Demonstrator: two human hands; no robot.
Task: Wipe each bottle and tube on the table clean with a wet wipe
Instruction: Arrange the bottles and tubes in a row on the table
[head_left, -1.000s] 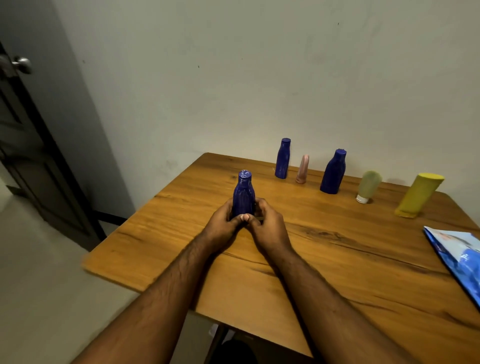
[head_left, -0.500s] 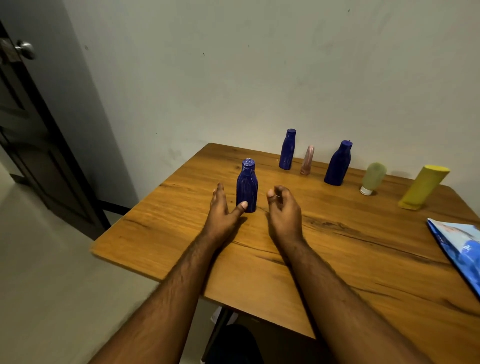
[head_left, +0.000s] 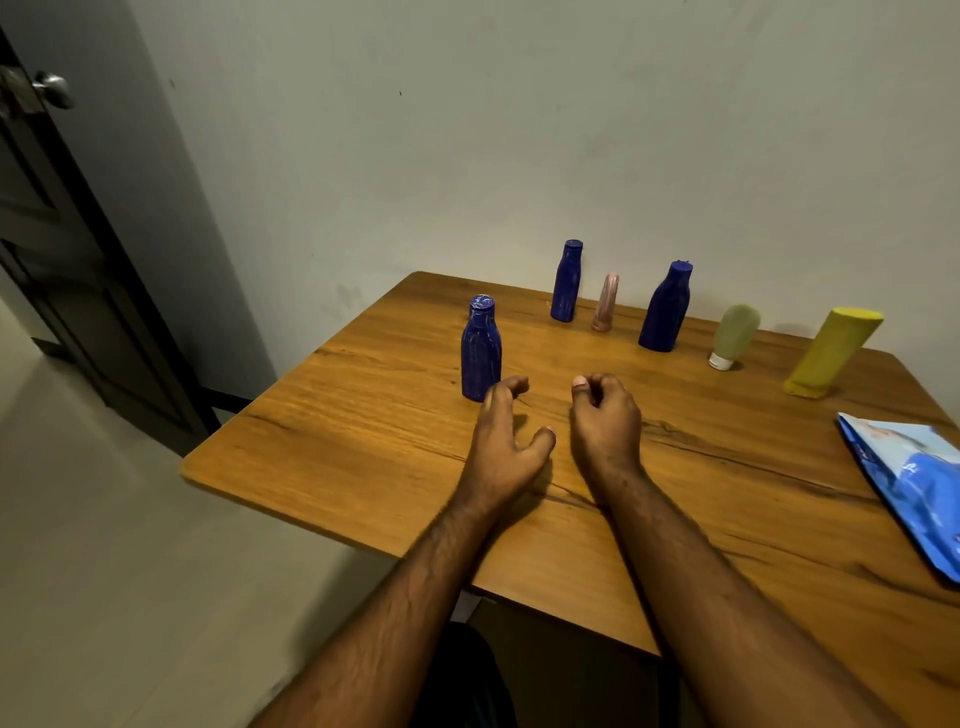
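The person's left hand (head_left: 506, 441) and right hand (head_left: 605, 423) are hovering low over the wooden table (head_left: 363, 441), both holding nothing: the left with fingers loosely curled and thumb out, the right curled into a loose fist. Just beyond the left fingertips, the nearest blue bottle (head_left: 481, 351) is standing upright, apparently untouched. It is looking like light, rigid plastic with a smooth, likely slippery skin, so wrapping around its broad lower body seems safer than pinching the narrow neck. At the right edge, a blue wipe packet (head_left: 914, 483) is lying flat. Farther back, along the wall, two more blue bottles (head_left: 566, 283), a pink tube (head_left: 606, 304), a green tube (head_left: 733, 335) and a yellow tube (head_left: 831, 353) are standing; the tubes should be softer.
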